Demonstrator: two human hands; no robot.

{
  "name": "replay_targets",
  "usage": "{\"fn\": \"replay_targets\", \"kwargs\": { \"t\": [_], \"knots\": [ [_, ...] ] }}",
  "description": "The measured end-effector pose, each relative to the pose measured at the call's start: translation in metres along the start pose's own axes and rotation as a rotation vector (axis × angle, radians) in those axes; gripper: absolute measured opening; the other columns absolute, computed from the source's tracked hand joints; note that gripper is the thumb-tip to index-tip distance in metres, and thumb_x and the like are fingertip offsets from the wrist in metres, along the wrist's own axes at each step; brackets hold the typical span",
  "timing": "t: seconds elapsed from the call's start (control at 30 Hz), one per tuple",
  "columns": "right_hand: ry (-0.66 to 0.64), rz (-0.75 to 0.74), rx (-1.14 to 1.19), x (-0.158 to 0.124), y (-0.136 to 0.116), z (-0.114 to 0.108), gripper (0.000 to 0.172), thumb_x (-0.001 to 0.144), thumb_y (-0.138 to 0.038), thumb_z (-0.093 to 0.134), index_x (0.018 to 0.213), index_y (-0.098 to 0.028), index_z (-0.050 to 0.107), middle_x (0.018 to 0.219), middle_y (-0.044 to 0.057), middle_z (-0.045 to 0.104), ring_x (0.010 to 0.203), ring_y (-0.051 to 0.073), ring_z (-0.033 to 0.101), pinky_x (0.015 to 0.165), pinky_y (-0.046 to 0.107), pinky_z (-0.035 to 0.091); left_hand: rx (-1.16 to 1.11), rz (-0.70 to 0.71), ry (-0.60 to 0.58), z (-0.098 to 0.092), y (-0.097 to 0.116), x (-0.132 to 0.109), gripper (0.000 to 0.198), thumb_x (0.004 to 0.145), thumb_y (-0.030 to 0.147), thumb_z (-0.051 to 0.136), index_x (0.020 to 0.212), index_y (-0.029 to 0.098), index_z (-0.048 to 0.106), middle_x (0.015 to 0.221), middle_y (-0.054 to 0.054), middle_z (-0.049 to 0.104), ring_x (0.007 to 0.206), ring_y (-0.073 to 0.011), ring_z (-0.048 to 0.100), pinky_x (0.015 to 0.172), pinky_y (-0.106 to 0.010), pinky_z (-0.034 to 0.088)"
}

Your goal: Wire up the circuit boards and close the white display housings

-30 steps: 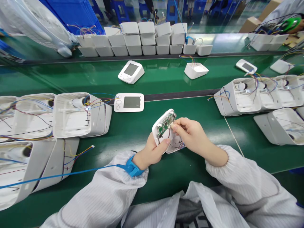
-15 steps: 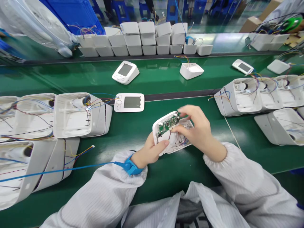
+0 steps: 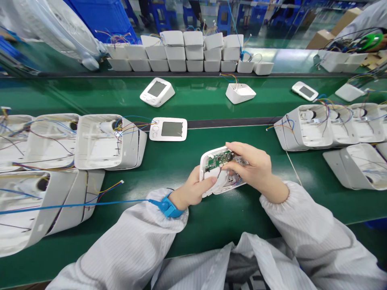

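Observation:
My left hand [image 3: 193, 189] is closed around the lower left side of a white plastic monitor cover [image 3: 202, 165], its thumb lying across the inside. A green circuit board [image 3: 218, 159] sits in the upper part of this cover, with a thin dark wire [image 3: 219, 172] running down from it. Behind and to the right, touching the cover, is a white shell [image 3: 234, 185] with wires and parts inside. My right hand [image 3: 252, 165] grips the board and cover at the upper right, fingers over the top edge and thumb on the board. The fingers hide the board's right end.
A monitor panel with a grey screen [image 3: 171, 129] lies ahead, wired to open white housings [image 3: 99, 141] at left. More housings [image 3: 314, 125] stand at right. Farther back are an assembled monitor [image 3: 157, 92] and a small white shell [image 3: 240, 93]. A blue wrist-strap cord [image 3: 90, 204] crosses from the left.
My right fingers, earlier partly lifted off the top edge, have come down onto the cover's upper right corner. My left hand keeps its hold. The whole view has shifted slightly.

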State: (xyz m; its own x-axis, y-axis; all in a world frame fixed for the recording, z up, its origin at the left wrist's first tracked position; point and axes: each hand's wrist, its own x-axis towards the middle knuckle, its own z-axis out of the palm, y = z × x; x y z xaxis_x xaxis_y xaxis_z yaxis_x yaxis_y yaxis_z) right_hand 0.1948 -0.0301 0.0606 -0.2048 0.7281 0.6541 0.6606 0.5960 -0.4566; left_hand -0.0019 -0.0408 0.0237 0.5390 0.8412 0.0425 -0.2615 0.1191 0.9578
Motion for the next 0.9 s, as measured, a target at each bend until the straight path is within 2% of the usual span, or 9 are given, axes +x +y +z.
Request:
{"fn": "replay_targets", "kwargs": {
  "t": [0.13,0.27,0.4,0.5,0.57,0.63,0.73,0.8,0.9],
  "knots": [
    [-0.132,0.209,0.215,0.003,0.002,-0.005,0.046,0.078,-0.046,0.078,0.117,-0.025,0.068,0.105,0.005,0.073,0.084,0.020,0.070,0.077,0.035,0.060,-0.003,0.020,-0.053,-0.002,0.000,0.005,0.051,0.083,0.048,0.068,0.123,0.016,0.065,0.111,-0.012,0.073,0.098,-0.0294,0.069,0.089,-0.043,0.055],
    [-0.085,0.232,0.294,0.007,0.001,-0.013,0.049,0.076,-0.043,0.081,0.117,-0.024,0.065,0.103,0.005,0.071,0.089,0.020,0.067,0.081,0.037,0.058,0.190,0.265,0.054,-0.020,0.008,0.015,0.076,0.077,0.066,0.067,0.135,0.018,0.059,0.129,-0.015,0.067,0.118,-0.0333,0.062,0.102,-0.045,0.049],
    [-0.143,-0.106,0.075,0.012,-0.010,-0.012,0.006,0.093,-0.026,0.062,0.094,-0.025,0.067,0.090,0.003,0.070,0.085,0.019,0.063,0.076,0.036,0.051,0.563,0.417,0.208,-0.034,0.020,0.020,0.070,0.087,0.073,0.045,0.123,0.018,0.068,0.134,-0.015,0.063,0.126,-0.0339,0.056,0.111,-0.051,0.040],
    [-0.361,-0.442,-0.108,0.018,-0.019,-0.004,0.025,0.098,-0.017,0.047,0.085,-0.024,0.067,0.087,0.003,0.070,0.082,0.018,0.059,0.074,0.036,0.047,0.759,0.289,0.082,-0.029,0.020,0.019,0.086,0.071,0.065,0.072,0.141,0.019,0.052,0.140,-0.016,0.057,0.127,-0.0370,0.054,0.112,-0.055,0.037],
    [-0.464,-0.550,-0.160,0.023,-0.019,-0.003,0.029,0.099,-0.014,0.042,0.088,-0.023,0.067,0.091,0.004,0.070,0.089,0.020,0.059,0.079,0.038,0.046,0.803,0.195,0.038,-0.022,0.015,0.019,0.103,0.067,0.054,0.080,0.152,0.021,0.033,0.148,-0.017,0.048,0.133,-0.0375,0.048,0.114,-0.057,0.034],
    [-0.402,-0.500,-0.137,0.029,-0.013,-0.008,0.022,0.099,-0.017,0.046,0.103,-0.022,0.067,0.105,0.007,0.070,0.103,0.023,0.058,0.089,0.041,0.045,0.797,0.148,0.081,-0.018,0.009,0.020,0.102,0.073,0.046,0.076,0.155,0.021,0.022,0.153,-0.018,0.040,0.139,-0.0379,0.040,0.117,-0.058,0.029],
    [-0.241,-0.218,-0.079,0.035,0.001,-0.021,0.020,0.095,-0.033,0.060,0.112,-0.023,0.065,0.112,0.009,0.067,0.106,0.024,0.059,0.089,0.041,0.047,0.706,0.222,0.157,-0.018,0.003,0.022,0.099,0.076,0.040,0.071,0.155,0.019,0.016,0.156,-0.020,0.031,0.145,-0.0391,0.029,0.120,-0.059,0.022],
    [-0.372,-0.095,-0.130,0.036,0.007,-0.023,0.014,0.094,-0.033,0.062,0.098,-0.022,0.069,0.095,0.006,0.068,0.088,0.020,0.062,0.074,0.034,0.047,0.597,0.344,0.135,-0.017,-0.001,0.021,0.101,0.074,0.035,0.072,0.155,0.020,0.014,0.157,-0.019,0.028,0.146,-0.0384,0.028,0.121,-0.057,0.021],
    [-0.718,-0.111,-0.336,0.031,0.003,-0.013,0.012,0.091,-0.020,0.062,0.085,-0.020,0.072,0.081,0.005,0.065,0.073,0.017,0.058,0.059,0.031,0.037,0.439,0.461,0.052,-0.012,-0.005,0.017,0.093,0.077,0.035,0.069,0.153,0.021,0.017,0.157,-0.018,0.028,0.146,-0.0361,0.030,0.122,-0.053,0.023]
  ]
}}
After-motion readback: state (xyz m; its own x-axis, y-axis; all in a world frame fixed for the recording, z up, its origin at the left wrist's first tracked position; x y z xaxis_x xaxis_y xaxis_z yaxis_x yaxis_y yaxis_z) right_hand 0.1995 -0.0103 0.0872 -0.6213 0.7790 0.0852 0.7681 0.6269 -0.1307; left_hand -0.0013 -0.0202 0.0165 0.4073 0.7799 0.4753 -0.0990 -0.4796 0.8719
